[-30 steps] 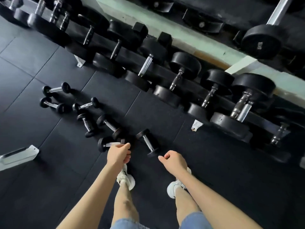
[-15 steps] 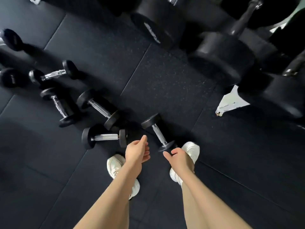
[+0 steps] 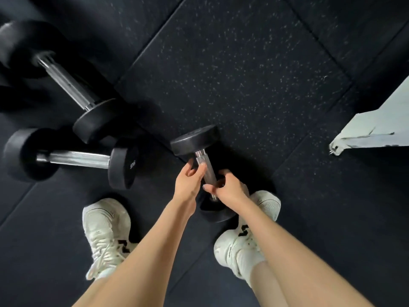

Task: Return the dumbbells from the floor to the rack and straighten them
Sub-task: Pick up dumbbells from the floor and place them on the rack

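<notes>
A small black dumbbell with a knurled steel handle lies on the dark rubber floor just in front of my feet. My right hand curls round the lower part of its handle. My left hand sits against the handle's left side, thumb and fingers closing on it from either side. The dumbbell's near head is partly hidden under my right wrist. Two more dumbbells lie to the left: one level, one slanting above it. The rack's shelves are out of view.
A pale metal foot of the rack juts in at the right edge. My two white trainers stand on the speckled rubber tiles, the right one touching the held dumbbell's near head.
I have bent down much closer to the floor. Both hands, which hung free above the dumbbell, have reached down and taken its handle.
</notes>
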Demonstrator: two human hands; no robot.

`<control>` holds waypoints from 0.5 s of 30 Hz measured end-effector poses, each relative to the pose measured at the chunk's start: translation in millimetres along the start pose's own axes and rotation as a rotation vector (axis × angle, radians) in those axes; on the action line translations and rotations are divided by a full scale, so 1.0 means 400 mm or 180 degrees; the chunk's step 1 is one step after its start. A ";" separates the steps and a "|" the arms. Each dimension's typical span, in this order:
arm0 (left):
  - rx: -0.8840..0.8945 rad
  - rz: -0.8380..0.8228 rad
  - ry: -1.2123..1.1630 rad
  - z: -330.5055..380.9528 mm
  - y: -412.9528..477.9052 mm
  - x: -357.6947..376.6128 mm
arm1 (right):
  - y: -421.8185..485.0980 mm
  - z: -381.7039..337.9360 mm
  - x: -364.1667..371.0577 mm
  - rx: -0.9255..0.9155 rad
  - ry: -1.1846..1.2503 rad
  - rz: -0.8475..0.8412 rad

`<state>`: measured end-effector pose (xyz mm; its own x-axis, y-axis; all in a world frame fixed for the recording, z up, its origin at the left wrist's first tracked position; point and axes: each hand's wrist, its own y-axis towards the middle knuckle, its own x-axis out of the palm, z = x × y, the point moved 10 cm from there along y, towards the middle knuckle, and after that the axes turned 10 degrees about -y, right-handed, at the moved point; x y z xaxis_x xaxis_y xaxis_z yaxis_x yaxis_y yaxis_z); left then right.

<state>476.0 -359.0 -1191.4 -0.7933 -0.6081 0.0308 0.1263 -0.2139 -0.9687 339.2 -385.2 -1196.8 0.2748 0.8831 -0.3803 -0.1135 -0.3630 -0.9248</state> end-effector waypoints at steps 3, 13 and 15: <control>0.0104 -0.0131 -0.0083 -0.003 0.044 0.029 | 0.043 0.007 0.036 -0.0098 0.0067 -0.0333; 0.0104 0.0107 -0.0446 0.010 0.017 0.047 | -0.002 0.007 0.035 -0.0241 0.0344 -0.0378; 0.0084 0.0150 -0.0346 0.014 -0.030 0.034 | -0.053 0.009 0.026 -0.0222 0.0321 -0.0437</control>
<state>467.0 -369.2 -1178.0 -0.7170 -0.6969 0.0134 0.1788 -0.2024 -0.9628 341.1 -367.4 -1180.9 0.3777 0.8928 -0.2455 -0.0027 -0.2641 -0.9645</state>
